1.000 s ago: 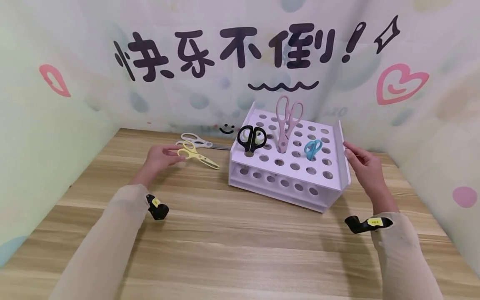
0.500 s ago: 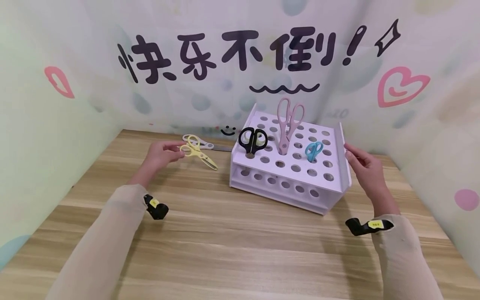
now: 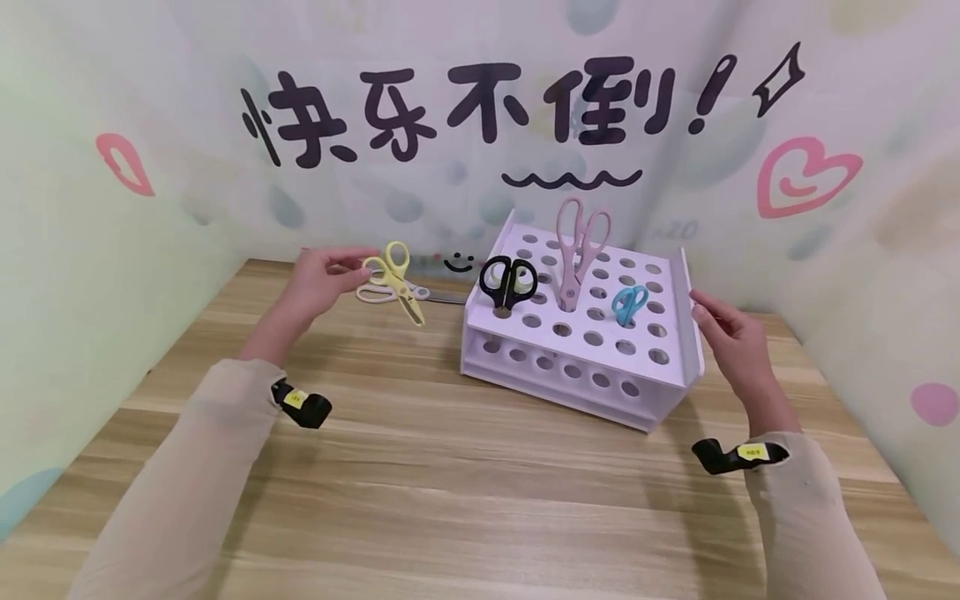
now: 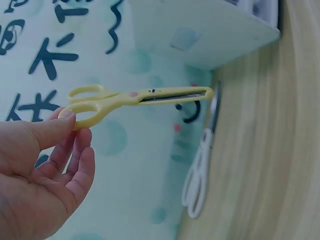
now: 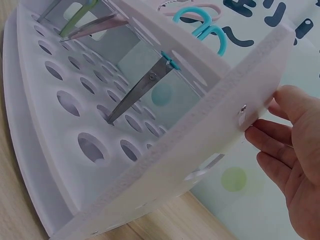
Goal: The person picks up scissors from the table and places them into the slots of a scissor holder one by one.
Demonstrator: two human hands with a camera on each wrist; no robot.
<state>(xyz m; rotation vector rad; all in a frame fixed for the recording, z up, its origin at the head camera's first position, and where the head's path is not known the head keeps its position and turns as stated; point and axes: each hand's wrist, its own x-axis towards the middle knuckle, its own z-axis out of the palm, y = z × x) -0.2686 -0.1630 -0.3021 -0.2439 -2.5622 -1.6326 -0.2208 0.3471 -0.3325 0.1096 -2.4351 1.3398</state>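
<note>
My left hand pinches a handle loop of the yellow scissors between thumb and fingers. In the left wrist view the yellow scissors are raised above the table, blades pointing away from the hand. Below them the white-handled scissors lie flat. My right hand rests its fingertips against the outer side panel of the white holed rack; the right wrist view shows these fingers at the panel. Black scissors, pink scissors and small blue scissors stand in the rack.
Light green handles show behind the black scissors. The rack stands on a wooden table, close to a printed cloth backdrop. The blades of the white-handled scissors reach the rack's left side. Cloth also hangs at left and right.
My left hand has lifted the yellow scissors up and slightly back, and their blades now point more downward. The right hand and the rack have stayed in place; the head view shifts slightly.
</note>
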